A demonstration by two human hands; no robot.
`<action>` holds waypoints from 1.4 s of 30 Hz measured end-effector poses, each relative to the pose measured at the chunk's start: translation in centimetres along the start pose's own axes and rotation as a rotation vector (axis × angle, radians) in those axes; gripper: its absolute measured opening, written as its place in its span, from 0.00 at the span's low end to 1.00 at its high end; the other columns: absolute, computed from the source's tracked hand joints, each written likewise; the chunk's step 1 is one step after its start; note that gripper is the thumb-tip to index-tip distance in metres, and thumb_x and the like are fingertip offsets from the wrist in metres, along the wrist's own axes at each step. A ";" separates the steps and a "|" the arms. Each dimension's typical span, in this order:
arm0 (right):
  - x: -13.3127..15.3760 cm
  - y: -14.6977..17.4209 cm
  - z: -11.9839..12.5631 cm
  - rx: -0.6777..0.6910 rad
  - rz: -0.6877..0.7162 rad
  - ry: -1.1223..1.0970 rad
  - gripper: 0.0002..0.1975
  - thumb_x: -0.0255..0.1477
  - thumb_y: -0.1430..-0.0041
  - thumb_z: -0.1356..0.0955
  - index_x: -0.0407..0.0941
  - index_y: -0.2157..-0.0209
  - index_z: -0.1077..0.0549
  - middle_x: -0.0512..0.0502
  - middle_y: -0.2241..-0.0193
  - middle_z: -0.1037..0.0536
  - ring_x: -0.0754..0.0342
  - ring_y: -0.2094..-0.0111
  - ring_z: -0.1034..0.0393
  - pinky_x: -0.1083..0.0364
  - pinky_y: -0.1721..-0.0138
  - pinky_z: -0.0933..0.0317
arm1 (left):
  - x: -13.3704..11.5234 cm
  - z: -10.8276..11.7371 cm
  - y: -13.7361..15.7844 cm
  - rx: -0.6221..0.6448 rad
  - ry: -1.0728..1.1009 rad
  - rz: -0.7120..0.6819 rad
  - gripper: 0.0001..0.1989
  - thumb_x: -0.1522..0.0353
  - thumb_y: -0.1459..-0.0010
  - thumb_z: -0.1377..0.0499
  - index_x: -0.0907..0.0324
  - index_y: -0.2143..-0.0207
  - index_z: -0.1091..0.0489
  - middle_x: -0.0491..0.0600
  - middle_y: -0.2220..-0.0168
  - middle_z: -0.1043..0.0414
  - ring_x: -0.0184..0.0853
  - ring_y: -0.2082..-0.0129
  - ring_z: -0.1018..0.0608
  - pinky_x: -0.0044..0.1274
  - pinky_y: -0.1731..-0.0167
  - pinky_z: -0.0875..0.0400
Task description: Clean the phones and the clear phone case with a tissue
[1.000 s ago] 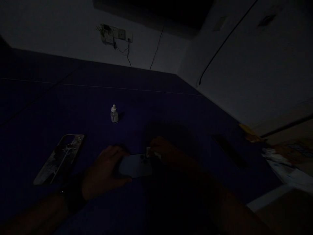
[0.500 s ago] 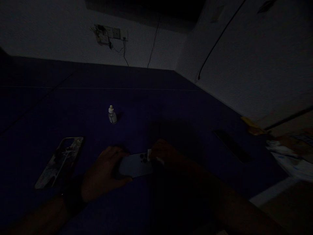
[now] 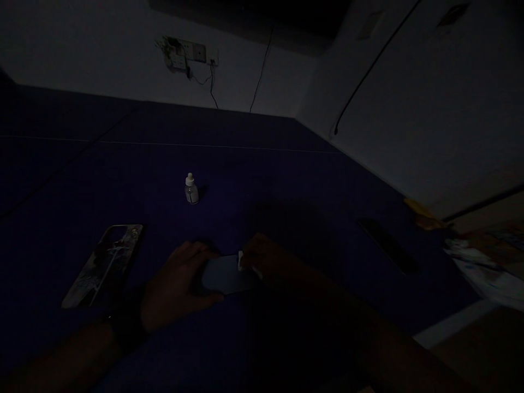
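A pale blue-grey smartphone lies back side up on the dark blue surface. My left hand grips its left end, with fingers along the far edge and the thumb at the near edge. Over the phone's right end, my right hand pinches a small white piece, perhaps cloth or tissue, pressed where the cameras are. That hand hides the camera lenses. To the left lies a patterned phone case. Beyond the hands stands a small dropper bottle with a white cap, upright.
A dark flat slab, like another phone or a remote, lies to the right. Papers or plastic wrappers and a yellow item sit at the right edge. Wall sockets with cables are at the back. The room is very dim.
My right hand has moved left with the white piece, now covering the camera lenses that showed before. My left hand keeps its hold on the phone. The view has shifted slightly.
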State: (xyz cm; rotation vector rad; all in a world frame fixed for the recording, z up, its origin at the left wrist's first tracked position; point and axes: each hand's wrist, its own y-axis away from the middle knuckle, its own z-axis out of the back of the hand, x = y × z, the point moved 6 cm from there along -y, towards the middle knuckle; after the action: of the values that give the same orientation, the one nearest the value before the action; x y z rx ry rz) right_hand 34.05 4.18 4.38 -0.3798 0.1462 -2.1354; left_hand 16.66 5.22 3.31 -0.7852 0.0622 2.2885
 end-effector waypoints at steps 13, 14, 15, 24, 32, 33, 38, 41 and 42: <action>0.4 -0.4 -0.1 0.078 0.105 0.122 0.02 0.21 0.36 0.31 0.40 0.63 0.24 0.44 0.63 0.22 0.52 0.63 0.36 0.53 0.60 0.42 | 0.0 -0.1 -0.1 0.013 0.008 0.004 0.25 0.62 0.53 0.28 0.52 0.52 0.30 0.47 0.53 0.28 0.44 0.54 0.28 0.34 0.53 0.33; 0.4 -0.3 0.0 0.074 0.095 0.115 0.02 0.21 0.37 0.31 0.40 0.63 0.24 0.44 0.63 0.22 0.52 0.63 0.36 0.53 0.60 0.42 | 0.0 -0.1 -0.1 0.015 0.008 0.004 0.25 0.62 0.53 0.28 0.52 0.52 0.30 0.47 0.53 0.28 0.44 0.54 0.28 0.34 0.53 0.34; 0.3 -0.3 0.2 0.072 0.073 0.109 0.03 0.21 0.37 0.31 0.41 0.64 0.24 0.44 0.63 0.22 0.52 0.62 0.36 0.53 0.60 0.42 | 0.0 -0.1 -0.1 0.015 0.008 0.005 0.26 0.62 0.53 0.28 0.52 0.52 0.30 0.47 0.53 0.28 0.44 0.54 0.28 0.34 0.53 0.34; 0.6 -0.5 0.6 0.071 -0.146 0.053 0.06 0.18 0.37 0.32 0.40 0.63 0.22 0.42 0.63 0.23 0.51 0.61 0.35 0.52 0.58 0.41 | 0.0 -0.2 -0.1 0.014 0.013 0.007 0.26 0.62 0.53 0.28 0.53 0.52 0.30 0.47 0.53 0.28 0.43 0.54 0.28 0.33 0.54 0.34; 0.1 -0.2 -0.4 0.082 -0.210 0.021 0.07 0.17 0.38 0.32 0.40 0.63 0.22 0.43 0.64 0.23 0.51 0.61 0.34 0.51 0.54 0.43 | 0.2 -0.2 -0.1 0.004 0.021 0.015 0.26 0.63 0.54 0.28 0.53 0.53 0.30 0.47 0.53 0.28 0.44 0.54 0.28 0.35 0.54 0.33; 0.1 -0.1 -0.4 0.083 -0.208 0.024 0.07 0.17 0.38 0.32 0.40 0.64 0.22 0.44 0.65 0.23 0.52 0.62 0.34 0.51 0.55 0.43 | 0.2 -0.3 -0.1 0.008 0.021 0.014 0.26 0.63 0.54 0.28 0.53 0.52 0.30 0.47 0.53 0.28 0.44 0.54 0.28 0.35 0.54 0.33; -0.8 0.4 0.5 0.045 -0.183 0.048 0.11 0.16 0.37 0.34 0.43 0.64 0.22 0.44 0.65 0.24 0.52 0.62 0.35 0.53 0.59 0.42 | 0.3 -0.4 -0.1 0.016 0.023 0.013 0.24 0.63 0.53 0.29 0.52 0.53 0.30 0.48 0.53 0.28 0.44 0.54 0.28 0.35 0.53 0.34; -1.2 0.1 0.8 -0.044 -0.128 0.095 0.10 0.17 0.35 0.34 0.43 0.64 0.23 0.44 0.66 0.25 0.51 0.62 0.35 0.53 0.59 0.42 | 0.3 -0.5 -0.1 0.026 0.022 0.021 0.25 0.63 0.54 0.29 0.53 0.53 0.30 0.48 0.54 0.28 0.44 0.54 0.28 0.35 0.54 0.33; -1.3 0.0 0.7 -0.066 -0.111 0.114 0.09 0.18 0.35 0.35 0.42 0.65 0.23 0.44 0.67 0.25 0.51 0.62 0.35 0.53 0.59 0.42 | 0.3 -0.4 0.0 0.025 0.021 0.026 0.25 0.62 0.54 0.28 0.53 0.53 0.30 0.48 0.54 0.28 0.45 0.54 0.28 0.35 0.54 0.33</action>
State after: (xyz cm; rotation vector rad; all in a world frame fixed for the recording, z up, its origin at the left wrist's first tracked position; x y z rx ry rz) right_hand 34.91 5.27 4.81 -0.3101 0.2667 -2.2669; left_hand 16.75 5.32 2.80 -0.7993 0.1109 2.2996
